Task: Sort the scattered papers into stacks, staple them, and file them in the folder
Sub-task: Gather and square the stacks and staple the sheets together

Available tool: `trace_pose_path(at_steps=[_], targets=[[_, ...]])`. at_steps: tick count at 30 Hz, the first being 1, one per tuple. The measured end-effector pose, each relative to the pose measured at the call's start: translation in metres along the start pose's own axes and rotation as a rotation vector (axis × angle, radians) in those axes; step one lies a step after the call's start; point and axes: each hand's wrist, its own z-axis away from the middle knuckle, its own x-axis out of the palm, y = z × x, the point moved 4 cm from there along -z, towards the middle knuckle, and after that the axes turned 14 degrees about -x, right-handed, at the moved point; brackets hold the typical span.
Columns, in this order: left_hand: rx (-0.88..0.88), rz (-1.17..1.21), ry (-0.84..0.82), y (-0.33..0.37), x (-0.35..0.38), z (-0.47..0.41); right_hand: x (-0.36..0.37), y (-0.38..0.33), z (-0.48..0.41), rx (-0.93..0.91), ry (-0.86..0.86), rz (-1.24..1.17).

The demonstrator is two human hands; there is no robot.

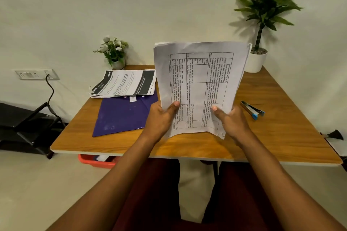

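Observation:
A stack of white sheets printed with a table (199, 84) stands upright above the wooden table (281, 133). My left hand (159, 118) grips its lower left edge, thumb on the front page. My right hand (232, 120) grips the lower right edge the same way. A purple folder (122, 114) lies flat on the table to the left. Behind the folder a second stack of papers with dark bands (124, 83) lies partly on it. A silver and blue stapler (252, 109) rests on the table to the right of my right hand.
A small pot of white flowers (113, 53) stands at the table's back left, and a tall green plant in a white pot (257, 60) at the back right. A red bin (97, 161) sits under the table. A wall socket with a black cable (37, 75) is on the left.

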Motion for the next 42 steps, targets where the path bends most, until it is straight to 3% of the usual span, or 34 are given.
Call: trace_pose_path(at_steps=[10, 12, 15, 17, 22, 26, 30, 37, 42], targets=[[-0.089, 0.015, 0.010, -0.022, -0.004, 0.009, 0.004, 0.018, 0.015, 0.092, -0.046, 0.032], [-0.120, 0.162, 0.057, -0.024, -0.009, 0.006, 0.001, 0.018, 0.013, 0.124, -0.007, -0.069], [-0.246, 0.524, 0.081, -0.029, -0.002, 0.005, 0.008, 0.018, 0.016, 0.224, 0.155, -0.497], [-0.304, 0.688, 0.039, -0.028, 0.013, 0.006, 0.018, 0.012, 0.017, 0.209, 0.200, -0.661], [-0.325, 0.793, -0.102, -0.024, 0.049, 0.016, 0.036, -0.015, 0.012, 0.099, 0.201, -0.659], [-0.278, 0.811, -0.140, -0.012, 0.021, 0.005, 0.014, -0.021, 0.003, 0.054, 0.183, -0.564], [-0.184, 0.642, -0.051, 0.009, -0.044, -0.023, -0.017, -0.026, -0.005, 0.012, 0.190, -0.416], [-0.115, 0.076, -0.178, 0.041, -0.072, -0.037, -0.037, -0.029, -0.022, -0.041, 0.108, -0.166], [-0.036, 0.070, -0.102, 0.036, -0.061, -0.036, -0.033, -0.022, -0.025, -0.072, 0.085, -0.115]])
